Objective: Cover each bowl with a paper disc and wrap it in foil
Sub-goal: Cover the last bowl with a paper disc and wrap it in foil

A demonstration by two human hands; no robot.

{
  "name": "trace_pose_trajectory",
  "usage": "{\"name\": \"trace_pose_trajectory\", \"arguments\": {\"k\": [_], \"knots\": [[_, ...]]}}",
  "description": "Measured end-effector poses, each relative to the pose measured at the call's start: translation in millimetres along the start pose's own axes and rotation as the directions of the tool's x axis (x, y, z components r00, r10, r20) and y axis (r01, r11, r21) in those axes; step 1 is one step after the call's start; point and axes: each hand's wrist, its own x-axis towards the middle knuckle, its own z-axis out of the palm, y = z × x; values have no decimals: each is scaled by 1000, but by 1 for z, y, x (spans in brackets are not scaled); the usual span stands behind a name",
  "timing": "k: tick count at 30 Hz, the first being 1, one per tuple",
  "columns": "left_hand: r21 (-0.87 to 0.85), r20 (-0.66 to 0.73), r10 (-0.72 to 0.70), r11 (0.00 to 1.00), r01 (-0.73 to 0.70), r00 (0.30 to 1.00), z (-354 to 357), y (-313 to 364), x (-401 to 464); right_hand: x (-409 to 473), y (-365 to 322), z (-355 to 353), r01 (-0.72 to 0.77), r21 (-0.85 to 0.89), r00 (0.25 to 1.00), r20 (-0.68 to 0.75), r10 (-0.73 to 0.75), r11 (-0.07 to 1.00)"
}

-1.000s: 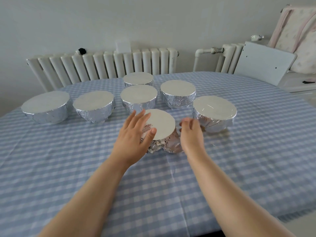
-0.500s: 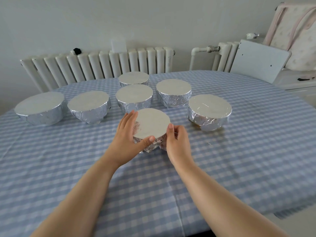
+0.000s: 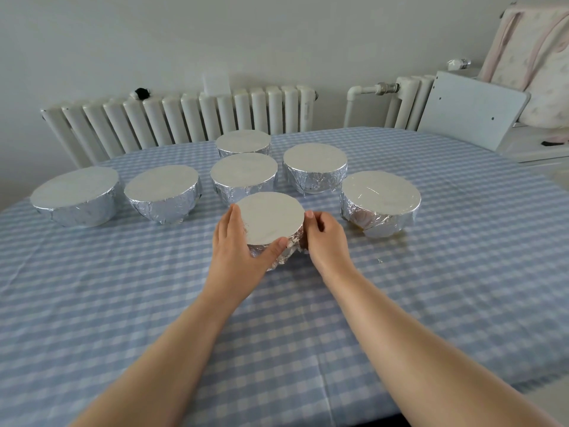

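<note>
A small foil-wrapped bowl (image 3: 271, 221) with a flat silvery top stands at the middle of the table. My left hand (image 3: 238, 245) cups its left and near side, thumb pressed on the crumpled foil below the rim. My right hand (image 3: 324, 238) presses against its right side with fingers curled. Several other foil-wrapped bowls stand around it: a large one (image 3: 75, 195) at far left, another (image 3: 163, 192) next to it, one (image 3: 244, 175) just behind, and one (image 3: 380, 201) to the right with loose foil at its base.
The table wears a blue-and-white checked cloth (image 3: 446, 272). Two more wrapped bowls (image 3: 314, 167) (image 3: 243, 142) stand at the back. White radiators (image 3: 184, 118) line the wall behind, and a white chair back (image 3: 471, 109) stands at the far right.
Both hands have closed in on the small bowl from either side. My right hand moved left to touch its side, and my left hand wrapped around its near left edge.
</note>
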Motion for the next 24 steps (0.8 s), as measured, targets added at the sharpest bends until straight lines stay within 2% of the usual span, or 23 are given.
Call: {"name": "trace_pose_trajectory", "arguments": {"k": [2,6,10,16,24], "knots": [[-12,2,-22,1000,22,1000,-1,-4,2,2,-1,1,-24,38,1000,10,23,999],[-56,-9,-54,997,54,998,-4,-10,6,6,-3,4,-106,237,994,61,94,966],[-100,-1,-45,994,44,999,-6,-14,8,6,-4,6,-112,312,993,60,98,944],[-180,-5,-23,983,22,1000,-10,-11,9,10,-8,10,-166,384,985,100,137,908],[-238,-8,-33,971,30,999,-12,-9,10,20,-11,14,-302,422,945,253,209,855]]}}
